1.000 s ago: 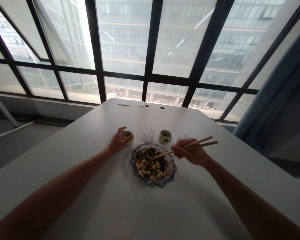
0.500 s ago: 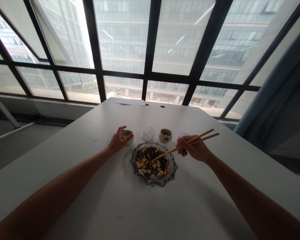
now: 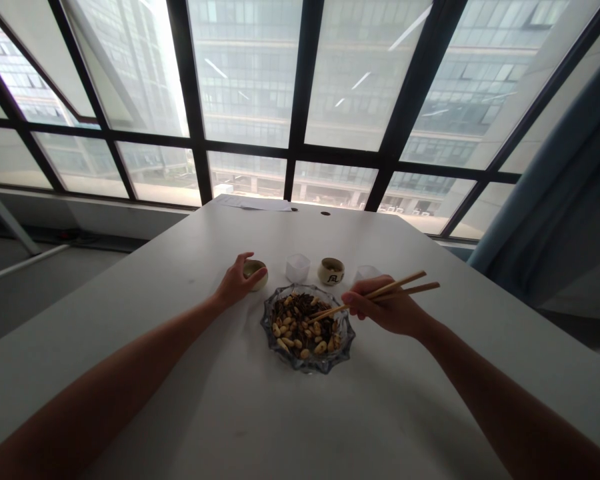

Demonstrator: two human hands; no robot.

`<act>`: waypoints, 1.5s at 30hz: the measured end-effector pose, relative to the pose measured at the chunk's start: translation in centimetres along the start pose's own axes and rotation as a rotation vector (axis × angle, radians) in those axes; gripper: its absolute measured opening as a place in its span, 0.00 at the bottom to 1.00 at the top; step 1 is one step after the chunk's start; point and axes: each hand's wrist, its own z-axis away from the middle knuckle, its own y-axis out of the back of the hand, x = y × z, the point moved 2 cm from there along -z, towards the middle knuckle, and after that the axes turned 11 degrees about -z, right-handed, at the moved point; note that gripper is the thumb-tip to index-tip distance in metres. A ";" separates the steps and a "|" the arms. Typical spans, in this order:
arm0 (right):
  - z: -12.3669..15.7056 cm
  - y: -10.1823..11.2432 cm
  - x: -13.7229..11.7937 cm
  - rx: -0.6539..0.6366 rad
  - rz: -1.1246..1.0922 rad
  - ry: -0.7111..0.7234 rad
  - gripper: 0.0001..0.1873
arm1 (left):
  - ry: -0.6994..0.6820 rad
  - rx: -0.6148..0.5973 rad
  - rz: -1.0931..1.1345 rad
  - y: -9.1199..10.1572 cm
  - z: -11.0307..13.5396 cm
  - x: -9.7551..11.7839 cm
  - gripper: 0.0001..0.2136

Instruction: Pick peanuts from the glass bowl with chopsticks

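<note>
A scalloped glass bowl (image 3: 351, 343) holds pale nuts that look like peanuts (image 3: 287, 342) mixed with thin dark brown pieces (image 3: 300, 303). My right hand (image 3: 385, 308) grips a pair of wooden chopsticks (image 3: 405, 283) to the right of the bowl, their tips down among the contents near the middle. Whether anything is pinched between the tips, I cannot tell. On the left, my left hand (image 3: 237, 281) is wrapped round a small cream cup (image 3: 258, 283), thumb at its near rim and fingers on the far side. The cup stands upright on the table.
Behind the bowl stand a translucent white container (image 3: 298, 268), a cream cup with a dark character (image 3: 331, 273), and another translucent container (image 3: 367, 272) partly hidden by my right hand. Papers (image 3: 253, 203) lie at the far edge of the white table (image 3: 240, 413), near the windows.
My right hand has moved slightly left and down, towards the bowl. The chopsticks' tips have spread apart a little among the contents. My left hand has stayed on the cup.
</note>
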 end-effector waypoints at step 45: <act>1.0 0.0 12.8 0.490 -0.970 -0.523 0.21 | -0.261 0.038 -0.074 0.6 0.6 0.9 0.36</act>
